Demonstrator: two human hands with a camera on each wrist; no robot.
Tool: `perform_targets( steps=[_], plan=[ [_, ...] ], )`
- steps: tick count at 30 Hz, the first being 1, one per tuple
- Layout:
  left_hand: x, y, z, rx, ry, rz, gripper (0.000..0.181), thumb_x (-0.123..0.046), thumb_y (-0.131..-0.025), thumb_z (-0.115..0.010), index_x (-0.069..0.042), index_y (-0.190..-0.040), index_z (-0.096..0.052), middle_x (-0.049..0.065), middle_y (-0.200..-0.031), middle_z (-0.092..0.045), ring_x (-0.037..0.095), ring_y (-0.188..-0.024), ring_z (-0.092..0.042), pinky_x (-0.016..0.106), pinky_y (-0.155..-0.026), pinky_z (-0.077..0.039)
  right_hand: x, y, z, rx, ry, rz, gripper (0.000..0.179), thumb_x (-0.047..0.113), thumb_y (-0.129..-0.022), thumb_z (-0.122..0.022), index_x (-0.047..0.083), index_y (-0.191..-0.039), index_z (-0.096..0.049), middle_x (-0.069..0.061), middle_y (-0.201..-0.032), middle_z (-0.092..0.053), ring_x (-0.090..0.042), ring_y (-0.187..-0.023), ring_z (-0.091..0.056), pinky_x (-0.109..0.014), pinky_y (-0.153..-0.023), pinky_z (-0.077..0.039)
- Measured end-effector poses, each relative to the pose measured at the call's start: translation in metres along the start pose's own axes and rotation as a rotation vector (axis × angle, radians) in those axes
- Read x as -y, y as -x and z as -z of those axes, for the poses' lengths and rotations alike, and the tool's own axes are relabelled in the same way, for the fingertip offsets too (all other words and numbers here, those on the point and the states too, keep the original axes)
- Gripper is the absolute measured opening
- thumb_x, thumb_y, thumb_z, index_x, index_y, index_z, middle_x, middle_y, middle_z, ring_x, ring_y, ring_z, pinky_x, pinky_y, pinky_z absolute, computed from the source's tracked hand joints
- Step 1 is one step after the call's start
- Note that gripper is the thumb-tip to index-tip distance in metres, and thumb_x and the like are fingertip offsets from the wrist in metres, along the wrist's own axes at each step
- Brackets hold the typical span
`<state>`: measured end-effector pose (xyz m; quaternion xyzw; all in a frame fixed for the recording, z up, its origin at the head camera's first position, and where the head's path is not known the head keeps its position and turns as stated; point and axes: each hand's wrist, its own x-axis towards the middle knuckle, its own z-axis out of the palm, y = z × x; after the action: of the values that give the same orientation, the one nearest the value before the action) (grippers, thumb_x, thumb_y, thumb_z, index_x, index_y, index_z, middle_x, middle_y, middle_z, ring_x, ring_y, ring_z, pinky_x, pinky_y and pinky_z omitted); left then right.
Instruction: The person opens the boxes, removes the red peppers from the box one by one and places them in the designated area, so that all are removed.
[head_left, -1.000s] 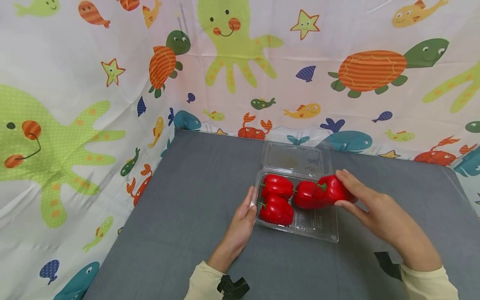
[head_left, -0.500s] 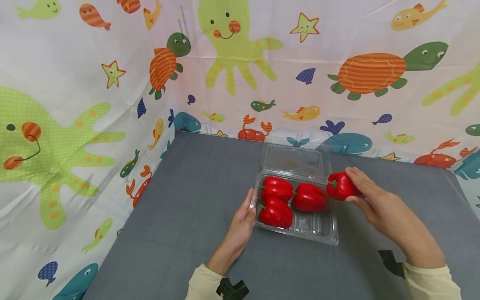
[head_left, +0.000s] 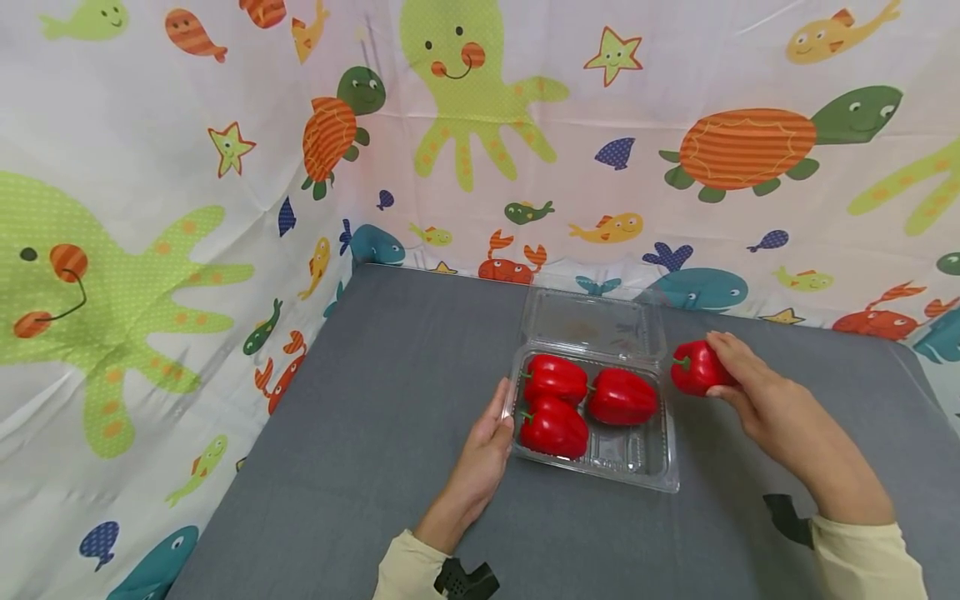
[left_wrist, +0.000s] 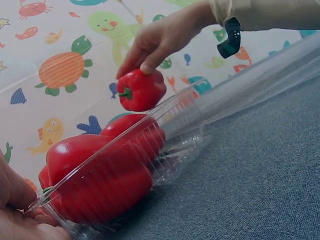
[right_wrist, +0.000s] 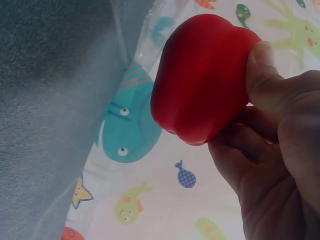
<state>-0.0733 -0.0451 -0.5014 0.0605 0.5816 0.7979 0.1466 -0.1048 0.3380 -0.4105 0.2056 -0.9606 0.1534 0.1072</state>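
My right hand (head_left: 780,421) grips a red bell pepper (head_left: 699,367) between thumb and fingers, held up just right of a clear plastic clamshell box (head_left: 630,479). The right wrist view shows the same pepper (right_wrist: 202,80) close up, its smooth base turned to the camera. Three more red bell peppers lie in the box: one at the back left (head_left: 555,378), one at the front left (head_left: 555,427) and one at the right (head_left: 622,397). With my left hand (head_left: 480,450) I hold the box's left rim, thumb on the edge, as the left wrist view also shows.
The box's clear lid (head_left: 592,321) lies folded open toward the back. Grey cloth (head_left: 375,400) covers the table. Behind it and along the left hangs a white curtain (head_left: 450,217) printed with sea animals.
My right hand has lifted the pepper from above the box's right side and carried it right, past the rim. The left hand still holds the box in the same place.
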Motion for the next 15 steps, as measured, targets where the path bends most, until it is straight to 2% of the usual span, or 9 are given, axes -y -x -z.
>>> perform_targets(
  steps=[15],
  plan=[
    [0.0, 0.0, 0.0, 0.004, 0.008, -0.004, 0.065, -0.006, -0.114, -0.034, -0.015, -0.171, -0.005, 0.0, -0.178, -0.007, 0.021, -0.164, -0.003, 0.046, -0.131, -0.012, -0.022, -0.008, -0.013, 0.085, -0.005, -0.073, 0.093, 0.012, -0.09, -0.083, 0.009, -0.167, -0.031, -0.033, -0.159, -0.042, -0.06, -0.131, -0.052, -0.07, -0.09, -0.051]
  ],
)
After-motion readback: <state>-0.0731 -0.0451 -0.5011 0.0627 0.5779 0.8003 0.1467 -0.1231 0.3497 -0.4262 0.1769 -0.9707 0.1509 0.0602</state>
